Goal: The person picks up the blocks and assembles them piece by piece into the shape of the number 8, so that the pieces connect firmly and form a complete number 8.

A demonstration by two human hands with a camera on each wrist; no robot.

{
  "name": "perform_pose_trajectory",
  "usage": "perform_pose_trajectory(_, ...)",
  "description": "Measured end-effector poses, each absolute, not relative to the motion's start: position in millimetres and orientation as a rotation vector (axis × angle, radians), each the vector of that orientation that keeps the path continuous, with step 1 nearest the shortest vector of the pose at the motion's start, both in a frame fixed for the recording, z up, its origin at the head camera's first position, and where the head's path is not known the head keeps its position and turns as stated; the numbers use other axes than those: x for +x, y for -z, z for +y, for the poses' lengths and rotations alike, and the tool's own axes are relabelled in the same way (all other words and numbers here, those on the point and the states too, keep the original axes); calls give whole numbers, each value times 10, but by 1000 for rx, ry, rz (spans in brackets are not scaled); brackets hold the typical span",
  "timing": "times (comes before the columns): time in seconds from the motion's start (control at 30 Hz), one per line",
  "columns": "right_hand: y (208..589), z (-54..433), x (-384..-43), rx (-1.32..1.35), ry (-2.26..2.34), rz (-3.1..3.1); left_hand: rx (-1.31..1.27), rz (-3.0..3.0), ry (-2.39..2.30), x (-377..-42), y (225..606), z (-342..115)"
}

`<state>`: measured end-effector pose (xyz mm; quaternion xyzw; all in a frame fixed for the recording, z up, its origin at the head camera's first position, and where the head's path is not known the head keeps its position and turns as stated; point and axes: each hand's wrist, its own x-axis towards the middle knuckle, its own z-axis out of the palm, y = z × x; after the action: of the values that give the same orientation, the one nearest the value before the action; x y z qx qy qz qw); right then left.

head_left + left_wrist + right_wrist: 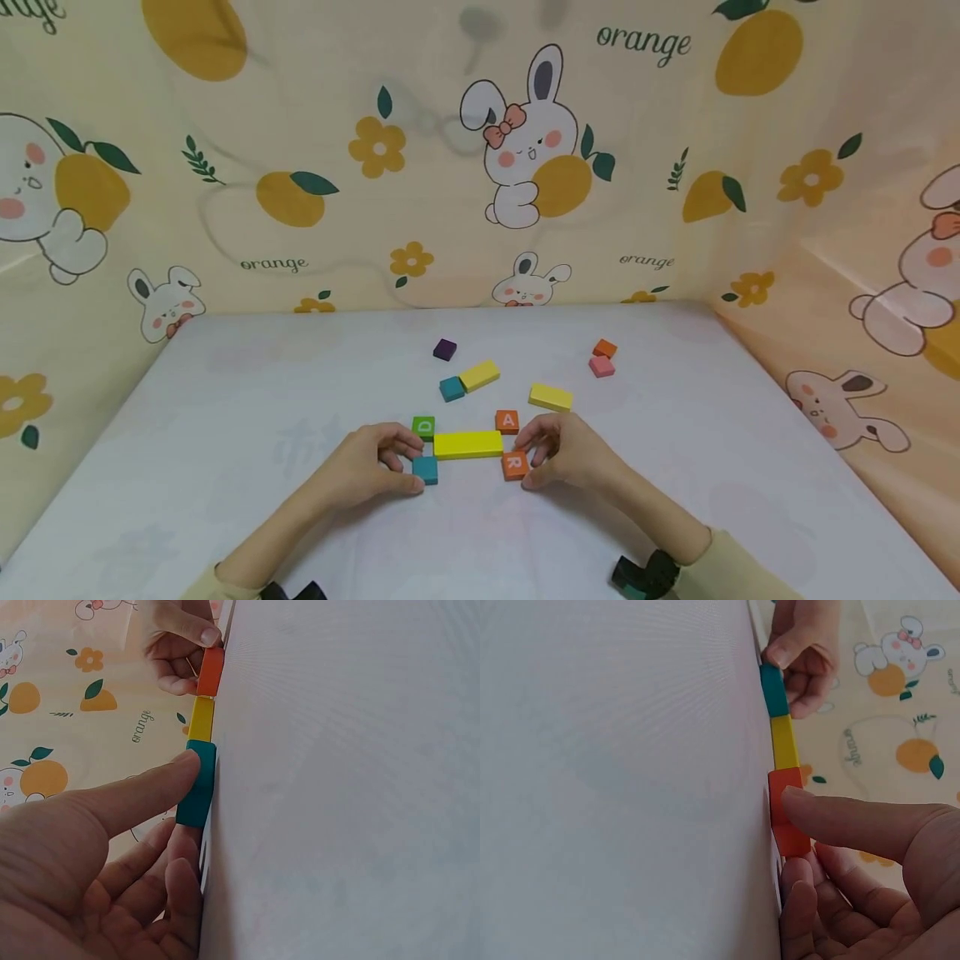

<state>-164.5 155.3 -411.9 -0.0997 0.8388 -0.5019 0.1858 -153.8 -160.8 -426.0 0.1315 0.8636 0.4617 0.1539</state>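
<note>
A long yellow block (468, 445) lies flat in the middle. At its left end, my left hand (375, 463) pinches a teal block (425, 470), with the thumb on its near face and fingers curled at its left side. A green block marked D (423, 427) sits just behind the teal one. At the right end, my right hand (568, 452) pinches an orange block marked R (515, 466), thumb on the near face. Behind that is an orange block marked A (507, 421). Both wrist views show the held teal block (196, 784) and orange block (787, 814) resting on the table.
Farther back on the white tabletop (315, 358) lie a purple block (445, 349), a teal block (452, 389) touching a yellow block (480, 376), another yellow block (551, 397), and an orange block (605, 348) by a pink one (602, 366). A printed cloth (442, 217) rises behind.
</note>
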Motion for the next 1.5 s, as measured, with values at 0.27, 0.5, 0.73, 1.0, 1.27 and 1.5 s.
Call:
perform_pose_trajectory(0.27,4116,1543,-1630,-288,1426,2379,366,2475,-1327,-1529,4246,-1596)
perform_pose_trajectory(0.5,4125,1538,-1629,-283,1411,2390,368,2481,-1325,-1529,4254,-1596)
perform_pose_trajectory(0.73,4141,1532,-1633,-275,1417,2380,360,2478,-1327,-1524,4259,-1597)
perform_pose_trajectory(1.0,4149,1536,-1643,-266,1406,2371,370,2477,-1333,-1533,4275,-1602)
perform_pose_trajectory(1.27,4153,1544,-1642,-303,1397,2357,388,2475,-1328,-1529,4279,-1619)
perform_pose_trajectory(1.5,4150,1550,-1652,-297,1384,2359,401,2469,-1341,-1531,4285,-1623)
